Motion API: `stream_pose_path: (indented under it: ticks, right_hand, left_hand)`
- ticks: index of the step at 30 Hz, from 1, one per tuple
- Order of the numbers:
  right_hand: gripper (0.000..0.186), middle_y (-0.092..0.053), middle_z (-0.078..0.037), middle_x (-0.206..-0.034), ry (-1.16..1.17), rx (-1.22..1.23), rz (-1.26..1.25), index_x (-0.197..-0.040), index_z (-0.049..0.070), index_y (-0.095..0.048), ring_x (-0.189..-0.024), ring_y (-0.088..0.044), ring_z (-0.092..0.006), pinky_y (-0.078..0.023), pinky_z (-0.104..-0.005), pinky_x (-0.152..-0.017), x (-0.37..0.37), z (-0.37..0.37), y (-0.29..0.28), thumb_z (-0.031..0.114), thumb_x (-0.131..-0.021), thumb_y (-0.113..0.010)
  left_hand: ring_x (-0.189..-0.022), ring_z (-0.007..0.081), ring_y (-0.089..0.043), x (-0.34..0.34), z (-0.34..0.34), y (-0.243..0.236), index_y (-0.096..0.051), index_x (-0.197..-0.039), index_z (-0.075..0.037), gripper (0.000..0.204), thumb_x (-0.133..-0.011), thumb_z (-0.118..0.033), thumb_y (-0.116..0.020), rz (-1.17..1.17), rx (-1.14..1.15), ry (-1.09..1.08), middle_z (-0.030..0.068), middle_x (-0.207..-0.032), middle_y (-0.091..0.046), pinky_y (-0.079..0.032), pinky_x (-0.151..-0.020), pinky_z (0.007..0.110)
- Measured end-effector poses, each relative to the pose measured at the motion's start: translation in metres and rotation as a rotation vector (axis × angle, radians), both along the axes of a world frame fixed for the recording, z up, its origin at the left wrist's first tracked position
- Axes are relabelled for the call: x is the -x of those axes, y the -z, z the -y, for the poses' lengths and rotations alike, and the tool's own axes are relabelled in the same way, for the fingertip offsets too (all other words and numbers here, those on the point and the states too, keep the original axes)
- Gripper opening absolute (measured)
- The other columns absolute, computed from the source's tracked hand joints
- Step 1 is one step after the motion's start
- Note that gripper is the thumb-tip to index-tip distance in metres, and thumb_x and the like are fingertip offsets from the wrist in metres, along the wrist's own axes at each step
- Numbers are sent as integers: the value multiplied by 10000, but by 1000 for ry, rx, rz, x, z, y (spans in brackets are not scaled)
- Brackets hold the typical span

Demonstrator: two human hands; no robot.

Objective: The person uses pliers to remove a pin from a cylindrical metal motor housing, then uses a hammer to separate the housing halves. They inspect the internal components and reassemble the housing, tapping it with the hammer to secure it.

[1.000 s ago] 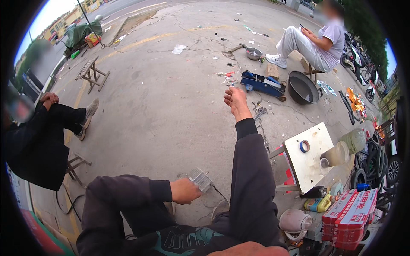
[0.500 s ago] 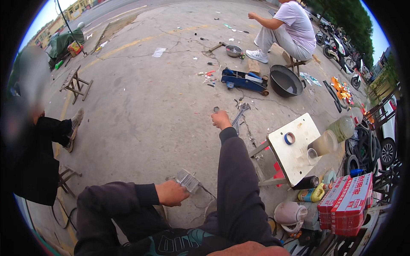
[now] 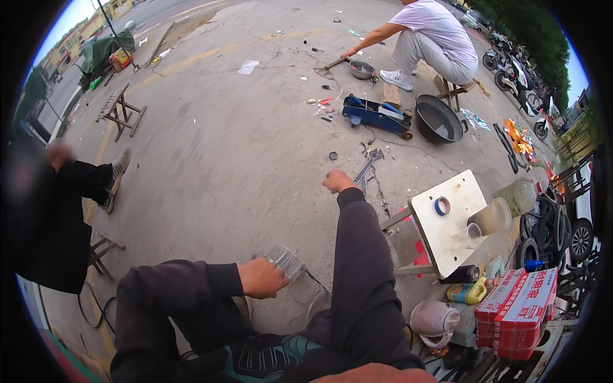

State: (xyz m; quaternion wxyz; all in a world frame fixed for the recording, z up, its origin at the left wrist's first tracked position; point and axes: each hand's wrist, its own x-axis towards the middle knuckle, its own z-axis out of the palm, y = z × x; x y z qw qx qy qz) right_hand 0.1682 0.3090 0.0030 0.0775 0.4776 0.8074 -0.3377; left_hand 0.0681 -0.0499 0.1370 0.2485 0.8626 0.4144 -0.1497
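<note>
My left hand (image 3: 263, 278) is closed on a clear, ribbed rectangular block (image 3: 285, 260) with a dark cable running from its near side, held low in front of my knees. My right arm reaches forward over the pavement. At its end my right hand (image 3: 338, 182) is closed, fingers curled under; whatever they hold, if anything, is hidden. Just beyond it a small dark round cap (image 3: 333, 156) lies on the ground, apart from the fingers. An adjustable wrench (image 3: 368, 167) rests right beside that hand, its jaw pointing away from me.
A white-topped stool (image 3: 450, 220) at right carries a tape roll (image 3: 442, 205) and plastic containers. Farther off are a blue floor jack (image 3: 375, 117), a black basin (image 3: 440, 120) and a hammer (image 3: 334, 63). One person sits there; another is at left. Red boxes (image 3: 518, 319) stand near right.
My right hand has drawn back slightly from the round cap. The far person's arm has stretched down to the hammer's handle. The view has shifted a little; my left hand keeps its hold.
</note>
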Motion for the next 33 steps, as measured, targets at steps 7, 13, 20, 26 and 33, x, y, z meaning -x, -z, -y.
stream_pose_path:
  ticks: [7, 13, 20, 26, 33]
  right_hand:
    - [379, -680, -295, -1162, 25, 21, -17, -1072, -31, -717, -1145, -637, -440, -502, -477, -988, -6, -3, 13, 229, -812, -624]
    - [367, -702, -296, -1087, -9, 47, -25, -1034, -39, -727, -1078, -673, -422, -524, -463, -933, -6, -2, 14, 213, -798, -604]
    - [426, -744, -168, -949, -28, 53, 7, -1169, -54, -680, -720, -742, -253, -554, -394, -636, -14, -14, 24, 249, -871, -644]
    - [415, -746, -164, -956, 24, 99, 26, -1180, -35, -686, -740, -746, -247, -555, -391, -645, -15, -10, 16, 255, -887, -639]
    - [312, -707, -262, -1115, 288, -345, -40, -1034, 36, -757, -1070, -671, -441, -535, -514, -925, -20, 3, -11, 239, -867, -588]
  left_hand:
    - [-874, 310, -694, 1, 3, 8, -616, -1104, -72, 429, -847, -388, -753, 34, -62, 2, 111, -961, -665, -550, -737, 434]
    - [-886, 285, -691, 1, 7, 6, -635, -1094, -84, 427, -836, -402, -760, -15, -65, -22, 96, -957, -667, -543, -729, 416]
    - [-871, 277, -697, -3, 5, 5, -648, -1081, -87, 426, -830, -412, -761, -14, -95, -16, 90, -949, -669, -544, -703, 418]
    - [-878, 278, -700, 0, 6, 4, -649, -1087, -74, 449, -823, -415, -776, 1, -68, -20, 89, -953, -673, -548, -704, 419]
    - [-899, 282, -703, 0, 6, -4, -652, -1093, -66, 458, -832, -423, -772, -31, -72, -25, 84, -951, -679, -549, -712, 419]
